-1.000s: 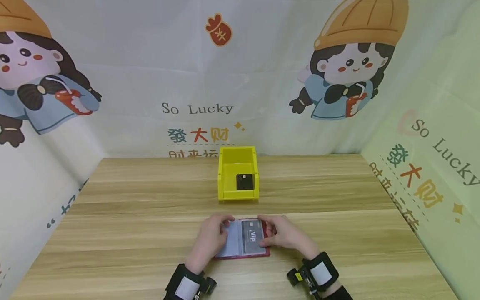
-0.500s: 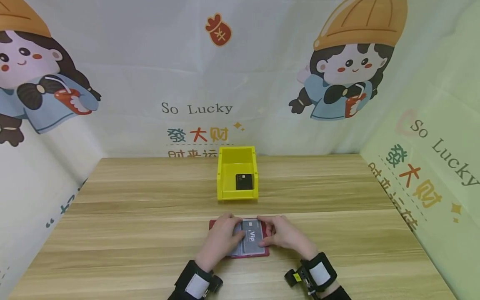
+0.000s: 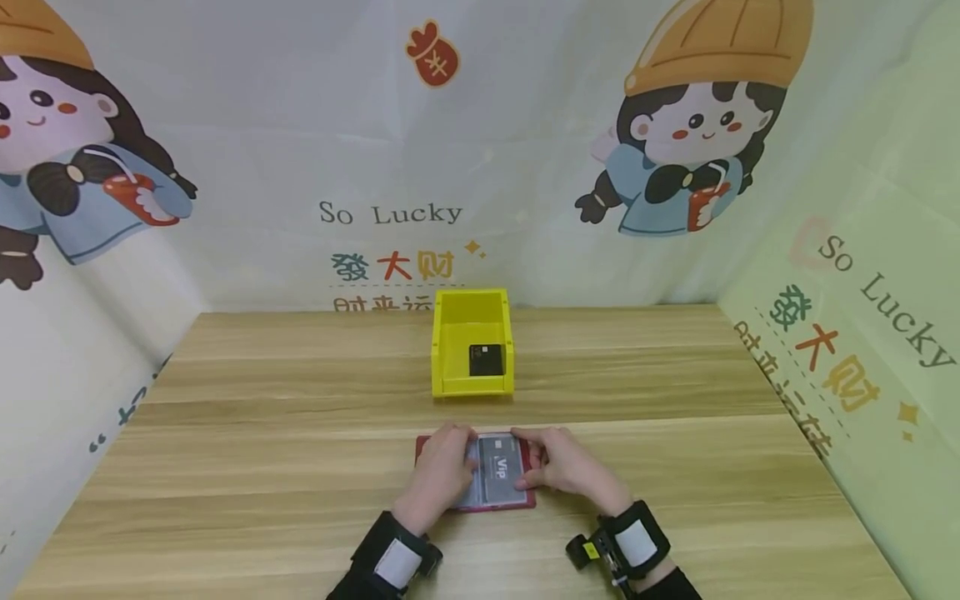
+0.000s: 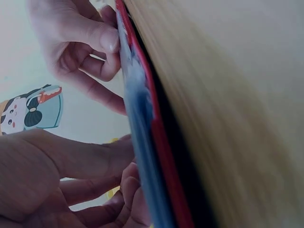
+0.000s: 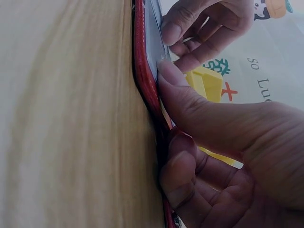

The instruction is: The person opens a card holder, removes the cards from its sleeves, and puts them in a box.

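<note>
A red card holder (image 3: 528,502) lies open on the table in the head view. Its clear sleeves (image 4: 147,161) show a grey card (image 3: 500,471) marked "Vip" on the right side. My left hand (image 3: 441,471) covers much of the left side, its thumb and curled fingers against the sleeves near the fold. My right hand (image 3: 562,467) grips the right edge. In the right wrist view, its thumb (image 5: 178,90) presses on the sleeve while the other fingers curl at the red cover's edge. The left fingertips' exact hold is partly hidden.
Beyond the holder stands a yellow bin (image 3: 471,385) with a black card-like piece (image 3: 486,360) inside. The wooden table (image 3: 255,467) reaches to a printed cloth backdrop (image 3: 525,167) at the back and sides.
My left hand first moved right across the sleeves, uncovering the red cover's left edge, then drew slightly back left. My right hand keeps its grip on the holder's right edge.
</note>
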A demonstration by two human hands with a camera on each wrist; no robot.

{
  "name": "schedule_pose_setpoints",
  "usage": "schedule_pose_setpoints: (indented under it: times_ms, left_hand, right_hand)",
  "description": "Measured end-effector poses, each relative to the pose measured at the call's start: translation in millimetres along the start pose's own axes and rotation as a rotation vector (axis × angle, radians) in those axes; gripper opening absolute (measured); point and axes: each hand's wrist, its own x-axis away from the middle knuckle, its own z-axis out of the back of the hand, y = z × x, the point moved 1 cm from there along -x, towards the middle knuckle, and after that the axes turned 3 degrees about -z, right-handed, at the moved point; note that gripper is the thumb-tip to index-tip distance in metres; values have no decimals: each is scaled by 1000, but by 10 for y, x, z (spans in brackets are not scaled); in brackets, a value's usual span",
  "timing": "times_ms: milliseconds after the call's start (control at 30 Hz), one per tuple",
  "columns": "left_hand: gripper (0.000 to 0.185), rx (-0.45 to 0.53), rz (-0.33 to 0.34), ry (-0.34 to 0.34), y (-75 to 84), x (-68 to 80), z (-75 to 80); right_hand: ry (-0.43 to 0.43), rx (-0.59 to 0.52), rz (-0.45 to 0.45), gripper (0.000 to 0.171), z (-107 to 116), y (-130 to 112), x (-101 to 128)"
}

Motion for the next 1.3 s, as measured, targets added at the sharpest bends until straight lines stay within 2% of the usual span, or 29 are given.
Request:
schedule_pose_setpoints:
  times_ms: [100, 200, 333, 500, 800, 1133, 1300]
  left_hand:
    - [26, 30, 25, -8, -20, -17, 4]
    - [22, 53, 21, -13, -48, -39, 10]
    - [23, 96, 34, -43, -70, -74, 39]
    - [27, 158, 92, -103, -63, -131, 99]
    - [26, 211, 137, -140, -60, -152, 134]
    - [24, 245, 153, -153, -77, -147, 130]
    - [18, 223, 135, -126, -85, -162, 112]
  right_hand:
    - [0, 2, 19, 78, 0, -2, 5]
    - [0, 0, 30, 78, 3, -6, 6]
    - [5, 9, 16, 78, 3, -10, 4]
    - [16, 20, 5, 76, 6, -22, -11]
    - [30, 21, -14, 77, -21, -24, -23]
    - [32, 25, 2, 76, -29, -16, -11]
    - [34, 34, 4, 75, -25, -18, -11]
